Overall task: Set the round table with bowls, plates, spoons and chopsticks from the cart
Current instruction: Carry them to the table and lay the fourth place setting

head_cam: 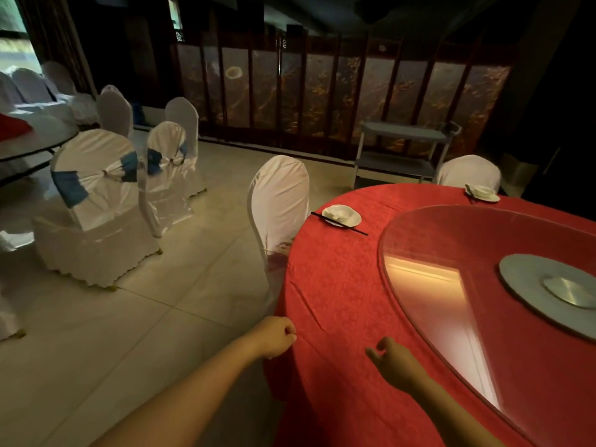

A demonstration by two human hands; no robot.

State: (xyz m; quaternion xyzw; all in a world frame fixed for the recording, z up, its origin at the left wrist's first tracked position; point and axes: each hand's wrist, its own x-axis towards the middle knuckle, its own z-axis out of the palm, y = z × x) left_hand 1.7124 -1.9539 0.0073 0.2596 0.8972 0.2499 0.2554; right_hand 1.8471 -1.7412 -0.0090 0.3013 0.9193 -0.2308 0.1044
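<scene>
The round table [348,285] wears a red cloth and carries a glass turntable [451,272]. One place setting, a white plate with a bowl [342,215] and black chopsticks [350,228] across it, lies at the table's left edge. A second plate with a bowl [482,192] sits at the far edge. The grey cart [403,153] stands beyond the table by the screen, and its shelves look bare. My left hand [277,338] is closed and pinches the red cloth at the table's rim. My right hand [392,361] rests over the cloth with fingers loosely curled, holding nothing that I can see.
A white-covered chair [279,201] is pushed against the table's left side, another [469,171] stands at the far side. Several covered chairs with blue sashes [96,195] stand on the tiled floor to the left. A folding screen [322,91] lines the back.
</scene>
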